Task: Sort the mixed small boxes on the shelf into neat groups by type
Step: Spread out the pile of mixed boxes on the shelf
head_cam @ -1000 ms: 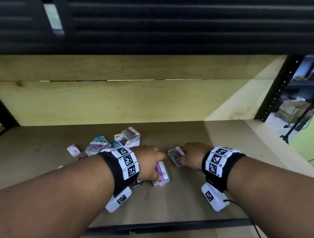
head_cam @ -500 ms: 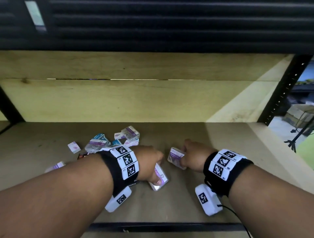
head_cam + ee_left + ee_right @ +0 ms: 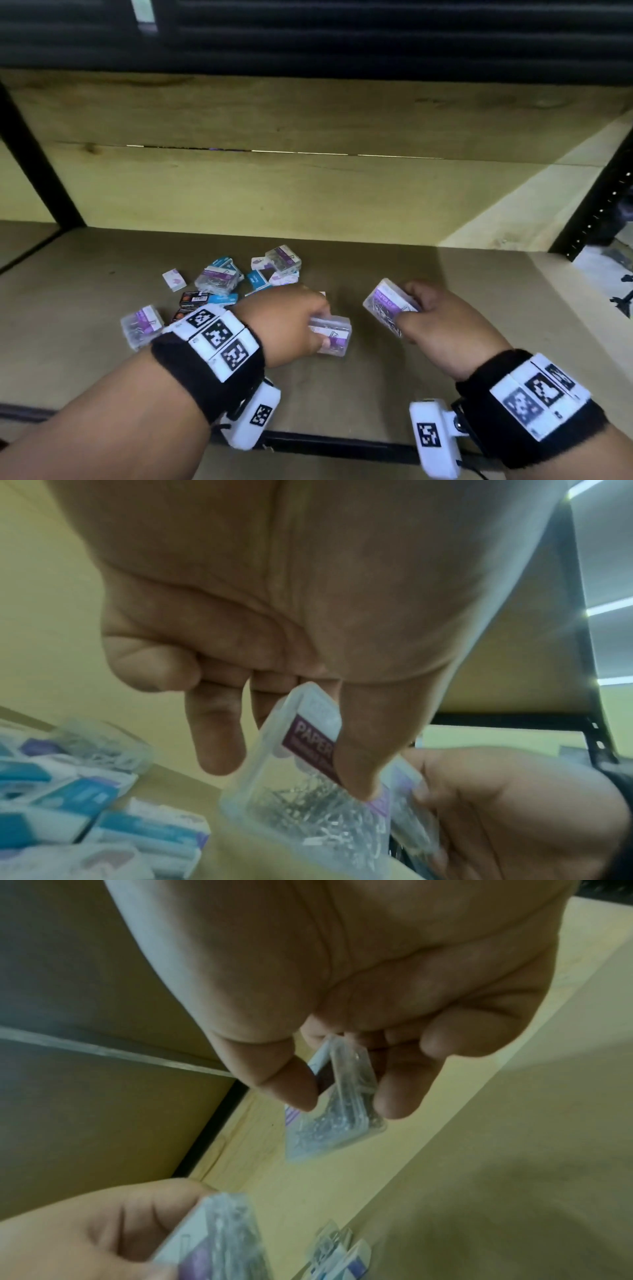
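- Head view: the left hand (image 3: 291, 322) curls round a clear paper-clip box (image 3: 334, 334) held low over the wooden shelf (image 3: 445, 325); the right hand (image 3: 442, 325) grips a second clear paper-clip box (image 3: 385, 301), tilted and lifted off the shelf. The two boxes are near each other but apart. Behind the left hand lies the mixed pile (image 3: 239, 277): clear boxes, blue-and-white cartons and dark cartons lie jumbled, some touching. One clear box (image 3: 142, 327) lies apart at the left, and a small white carton (image 3: 174, 279) lies just beside the pile.
- Left wrist view: the thumb and fingers (image 3: 219, 739) of the left hand pinch the clear box by its purple "PAPER" label (image 3: 310, 737), with loose metal clips visible inside. The blue-and-white cartons (image 3: 85, 804) lie unsorted at lower left. The right hand shows at lower right, with its own box in its grip.
- Right wrist view: the thumb and fingers (image 3: 397, 1096) of the right hand pinch the second clear box by its edges, above the bare shelf. Further boxes show blurred at the bottom edge.
- Progress, as judged: no finished group is visible; a first pairing of clear boxes appears under way, and most of the pile is left to separate by type.
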